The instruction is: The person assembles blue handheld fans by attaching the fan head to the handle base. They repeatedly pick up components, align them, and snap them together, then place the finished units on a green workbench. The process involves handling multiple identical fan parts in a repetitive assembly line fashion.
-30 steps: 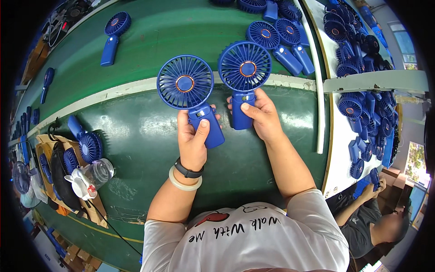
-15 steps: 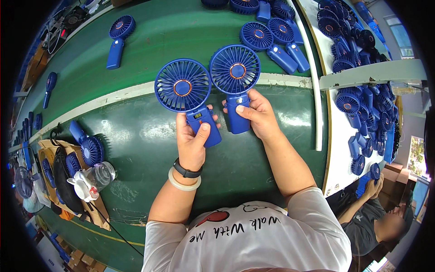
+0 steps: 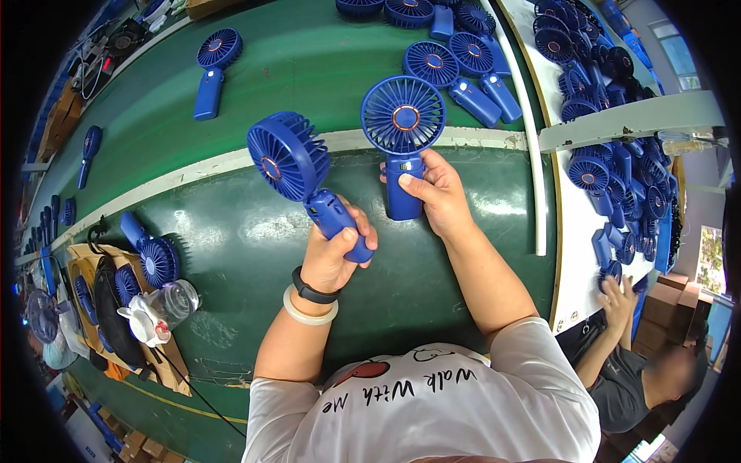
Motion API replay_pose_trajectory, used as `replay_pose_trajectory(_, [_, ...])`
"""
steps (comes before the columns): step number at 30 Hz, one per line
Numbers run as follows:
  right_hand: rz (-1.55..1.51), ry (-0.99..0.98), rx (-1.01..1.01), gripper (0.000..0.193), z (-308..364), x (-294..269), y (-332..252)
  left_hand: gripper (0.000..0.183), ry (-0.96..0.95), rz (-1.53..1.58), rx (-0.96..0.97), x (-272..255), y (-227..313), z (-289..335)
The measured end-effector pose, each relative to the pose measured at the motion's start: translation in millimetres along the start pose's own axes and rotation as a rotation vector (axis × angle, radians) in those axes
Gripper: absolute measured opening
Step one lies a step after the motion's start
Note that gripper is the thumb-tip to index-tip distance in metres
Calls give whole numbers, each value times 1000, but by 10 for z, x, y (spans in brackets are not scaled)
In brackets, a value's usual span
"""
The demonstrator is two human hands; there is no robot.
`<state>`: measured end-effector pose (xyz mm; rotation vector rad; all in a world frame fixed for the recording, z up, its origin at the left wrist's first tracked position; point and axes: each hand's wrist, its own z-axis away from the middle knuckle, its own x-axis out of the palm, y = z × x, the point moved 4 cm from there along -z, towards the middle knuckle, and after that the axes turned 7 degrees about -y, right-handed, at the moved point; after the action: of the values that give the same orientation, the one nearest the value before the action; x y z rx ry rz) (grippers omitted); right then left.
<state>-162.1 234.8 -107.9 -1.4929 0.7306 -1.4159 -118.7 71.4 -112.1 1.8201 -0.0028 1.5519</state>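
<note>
"Hands?"
"Left hand (image 3: 332, 253): tilted, fingers curled round left fan (image 3: 299, 164) handle. Right hand (image 3: 442, 197): closed round right fan (image 3: 404, 139), upright. Both above bench (image 3: 231, 224)."
"Changes?"
"Left fan: turned to face left. Right fan: nearly unchanged."

The left blue fan (image 3: 292, 160) tilts leftward; the right fan (image 3: 404, 141) faces up.
</note>
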Motion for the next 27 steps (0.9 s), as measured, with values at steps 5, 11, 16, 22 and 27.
replay_pose_trajectory(5, [-66,-27,14,34,-11,-26,-15,36,34,-146,81,-5,-33,-36])
replay_pose_trajectory(11, [-34,30,-36,38,17,23,-28,67,38,-144,129,20,37,-77])
replay_pose_trajectory(16, [886,-228,-361,63,171,344,-266,83,-79,137,-13,152,81,-86])
replay_pose_trajectory(22, [1424,23,-466,48,-343,-252,-706,69,-114,247,-9,67,13,-53])
replay_pose_trajectory(27, [1980,357,-158,59,-682,-877,-720,72,-154,122,34,32,-24,-56])
